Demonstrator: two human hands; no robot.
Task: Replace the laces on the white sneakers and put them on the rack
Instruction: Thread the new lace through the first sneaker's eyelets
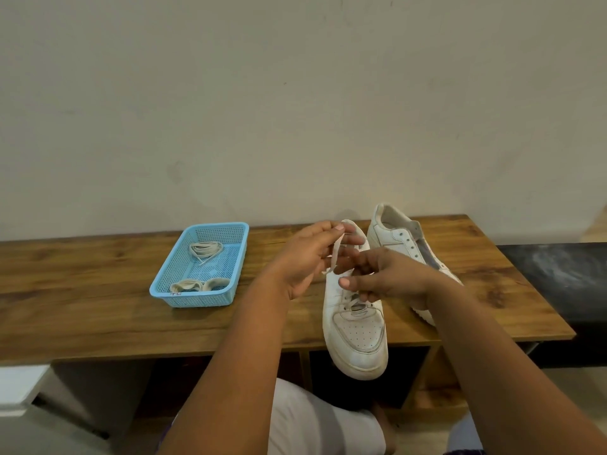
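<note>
**Lacing the near sneaker**

Judging by the crossed rows low on the near sneaker (356,336), lacing is under way. Best to pull each pass flat and even before threading the next eyelet.

The left hand (307,257) pinches the lace (335,254) between thumb and fingers, lifted above the tongue. The right hand (387,277), fingers curled, works at the eyelets; its exact hold is hidden.

The other sneaker (397,238) lies unlaced at 2 o'clock on the bench (82,310). A basket (170,290) of laces sits at 9 o'clock.

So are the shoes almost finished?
Not yet. The far sneaker shows empty eyelets, so its lace is out. The near sneaker is in hand: only its lowest eyelets are laced, the left hand pinches the lace and the right hand works at the eyelets. More laces wait in the blue basket. Neither shoe is racked.
</note>
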